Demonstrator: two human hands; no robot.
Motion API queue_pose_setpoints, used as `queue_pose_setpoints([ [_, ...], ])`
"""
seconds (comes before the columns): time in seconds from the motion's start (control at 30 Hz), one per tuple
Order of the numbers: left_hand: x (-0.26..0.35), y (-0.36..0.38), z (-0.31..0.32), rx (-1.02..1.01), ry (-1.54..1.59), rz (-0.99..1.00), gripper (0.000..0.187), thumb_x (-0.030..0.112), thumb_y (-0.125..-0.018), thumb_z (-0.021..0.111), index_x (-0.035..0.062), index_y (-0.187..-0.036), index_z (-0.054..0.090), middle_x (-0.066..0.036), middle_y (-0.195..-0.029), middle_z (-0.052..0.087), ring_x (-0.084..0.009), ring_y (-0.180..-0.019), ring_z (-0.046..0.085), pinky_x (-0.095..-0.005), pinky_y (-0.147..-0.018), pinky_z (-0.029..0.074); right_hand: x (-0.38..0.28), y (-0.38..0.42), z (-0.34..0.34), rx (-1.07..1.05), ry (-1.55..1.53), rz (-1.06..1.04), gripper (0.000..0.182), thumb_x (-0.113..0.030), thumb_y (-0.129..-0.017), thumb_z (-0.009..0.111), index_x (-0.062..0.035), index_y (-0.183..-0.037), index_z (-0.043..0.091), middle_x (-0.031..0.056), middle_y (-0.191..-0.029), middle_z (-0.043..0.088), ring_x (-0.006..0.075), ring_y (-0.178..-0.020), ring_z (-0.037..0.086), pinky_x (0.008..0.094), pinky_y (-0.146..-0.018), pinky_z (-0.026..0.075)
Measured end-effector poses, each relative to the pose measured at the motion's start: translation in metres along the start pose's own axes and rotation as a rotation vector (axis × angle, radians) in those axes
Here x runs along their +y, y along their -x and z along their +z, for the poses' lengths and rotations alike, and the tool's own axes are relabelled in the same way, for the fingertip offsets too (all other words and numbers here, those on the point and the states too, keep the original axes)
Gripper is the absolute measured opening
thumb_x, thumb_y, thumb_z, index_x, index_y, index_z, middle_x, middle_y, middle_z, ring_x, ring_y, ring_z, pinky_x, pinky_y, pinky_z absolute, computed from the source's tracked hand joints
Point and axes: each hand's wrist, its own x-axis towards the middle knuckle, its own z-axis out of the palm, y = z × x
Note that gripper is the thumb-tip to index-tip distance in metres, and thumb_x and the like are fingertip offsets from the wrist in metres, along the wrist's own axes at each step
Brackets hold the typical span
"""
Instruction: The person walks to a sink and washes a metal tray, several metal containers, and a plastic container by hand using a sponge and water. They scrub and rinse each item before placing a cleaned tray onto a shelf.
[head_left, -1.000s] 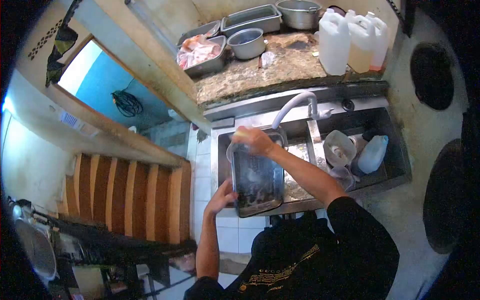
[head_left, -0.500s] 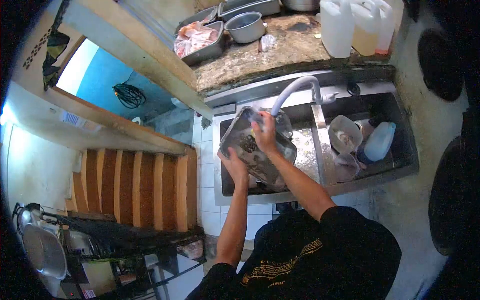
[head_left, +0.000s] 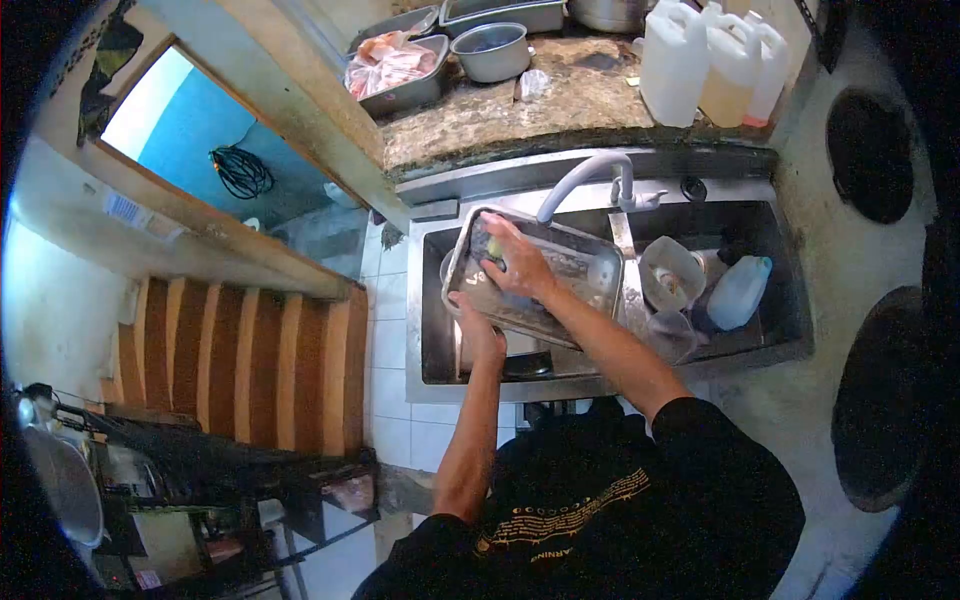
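A rectangular metal tray [head_left: 548,312] lies tilted across the left basin of the sink, wet and streaked inside. My left hand [head_left: 480,328] grips its near left edge. Inside the tray's left end, my right hand [head_left: 518,262] presses a small yellow-green sponge [head_left: 494,248] against the metal, with the fingers partly covering it. The grey faucet spout [head_left: 566,185] curves down over the tray's far rim. Under the tray, other items in the basin are mostly hidden, with a dark edge showing at the near side.
The right basin holds a translucent container [head_left: 672,272] and a pale blue-white jug [head_left: 740,293]. Behind the sink, the stone counter [head_left: 590,95] carries a tray of bagged meat [head_left: 392,65], a metal pot [head_left: 490,52] and several plastic jugs [head_left: 672,65]. Stairs [head_left: 230,365] lie to the left.
The tray has turned and levelled, its right end now reaching toward the divider. My right hand has moved from near the spout to the tray's left end. The view has shifted slightly.
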Motion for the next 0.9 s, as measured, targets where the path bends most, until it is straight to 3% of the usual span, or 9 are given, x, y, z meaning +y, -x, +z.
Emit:
queue_pose_setpoints([
  [0.07, -0.017, -0.019, -0.018, -0.085, 0.003, -0.01, 0.067, 0.052, -0.103, 0.043, 0.001, -0.145, 0.034, -0.018, -0.137, 0.051, -0.0291, -0.125, 0.05, -0.0425, -0.107, 0.039, 0.009, 0.005, 0.021, 0.016, -0.006, 0.118, 0.053, -0.022, -0.085, 0.069, -0.0019, -0.131, 0.051, 0.0193, -0.14, 0.05, 0.0348, -0.134, 0.045, 0.0438, -0.111, 0.037],
  [0.2, -0.003, -0.018, -0.003, 0.028, -0.22, 0.16, 0.071, 0.052, -0.104, 0.038, -0.002, -0.149, 0.028, -0.022, -0.145, 0.04, -0.0318, -0.131, 0.043, -0.0417, -0.109, 0.036, 0.02, 0.037, 0.024, -0.391, 0.091, -0.172, 0.047, -0.019, -0.089, 0.064, -0.0046, -0.132, 0.053, 0.0161, -0.138, 0.052, 0.0369, -0.132, 0.046, 0.0453, -0.112, 0.036],
  [0.33, -0.033, -0.028, -0.028, 0.099, -0.71, 0.413, 0.066, 0.048, -0.106, 0.033, -0.005, -0.144, 0.036, -0.028, -0.14, 0.045, -0.0389, -0.128, 0.045, -0.0435, -0.109, 0.033, 0.029, 0.018, 0.018, -0.082, 0.05, 0.004, 0.038, -0.018, -0.093, 0.059, -0.0027, -0.128, 0.056, 0.0199, -0.134, 0.053, 0.0363, -0.128, 0.048, 0.046, -0.111, 0.036],
  [0.43, 0.006, 0.001, 0.007, 0.076, -0.861, 0.441, 0.062, 0.046, -0.106, 0.032, -0.0049, -0.142, 0.038, -0.029, -0.135, 0.049, -0.0398, -0.125, 0.048, -0.0451, -0.106, 0.035, 0.039, 0.046, 0.038, -0.352, -0.26, -0.1, 0.034, -0.01, -0.091, 0.059, -0.0018, -0.124, 0.057, 0.0208, -0.133, 0.053, 0.0368, -0.127, 0.049, 0.0436, -0.11, 0.037],
  [0.47, 0.011, -0.007, 0.001, -0.018, -0.701, 0.289, 0.06, 0.045, -0.106, 0.032, -0.0033, -0.14, 0.041, -0.029, -0.134, 0.05, -0.0405, -0.122, 0.05, -0.0466, -0.103, 0.037, 0.027, 0.049, 0.039, -0.343, -0.315, -0.17, 0.034, -0.002, -0.085, 0.062, -0.0019, -0.12, 0.059, 0.0199, -0.133, 0.052, 0.0368, -0.126, 0.049, 0.0414, -0.11, 0.036],
  [0.6, -0.003, -0.017, -0.01, 0.063, -0.853, 0.335, 0.052, 0.043, -0.106, 0.035, 0.0057, -0.141, 0.042, -0.024, -0.132, 0.053, -0.0366, -0.119, 0.055, -0.0433, -0.097, 0.043, 0.012, 0.047, 0.037, -0.334, -0.327, -0.05, 0.036, 0.004, -0.08, 0.059, -0.0015, -0.116, 0.059, 0.0183, -0.131, 0.052, 0.036, -0.129, 0.047, 0.0418, -0.11, 0.037],
  [0.73, 0.011, 0.0, -0.02, -0.143, -0.411, -0.132, 0.056, 0.03, -0.101, 0.047, 0.0189, -0.15, 0.023, -0.019, -0.136, 0.047, -0.0357, -0.115, 0.055, -0.0475, -0.078, 0.058, 0.011, 0.035, 0.019, -0.188, -0.043, -0.074, 0.041, 0.004, -0.078, 0.057, -0.0025, -0.119, 0.06, 0.0189, -0.131, 0.05, 0.038, -0.126, 0.047, 0.0457, -0.106, 0.041],
  [0.83, 0.015, 0.03, 0.0, -0.102, -0.375, 0.002, 0.047, 0.028, -0.099, 0.049, 0.0126, -0.142, 0.035, -0.014, -0.124, 0.056, -0.0255, -0.106, 0.062, -0.0435, -0.077, 0.062, 0.027, 0.036, 0.024, 0.051, 0.072, 0.06, 0.047, 0.0, -0.078, 0.059, -0.0079, -0.124, 0.061, 0.0192, -0.133, 0.047, 0.0392, -0.124, 0.048, 0.0481, -0.104, 0.042],
  [0.9, 0.003, 0.012, -0.022, -0.145, -0.277, -0.061, 0.059, 0.012, -0.093, 0.047, 0.0209, -0.147, 0.023, -0.017, -0.133, 0.046, -0.0331, -0.111, 0.059, -0.0483, -0.077, 0.062, 0.014, 0.034, 0.0, -0.105, 0.268, 0.073, 0.045, -0.007, -0.08, 0.06, -0.0117, -0.125, 0.062, 0.0183, -0.129, 0.048, 0.0391, -0.121, 0.049, 0.0489, -0.1, 0.043],
])
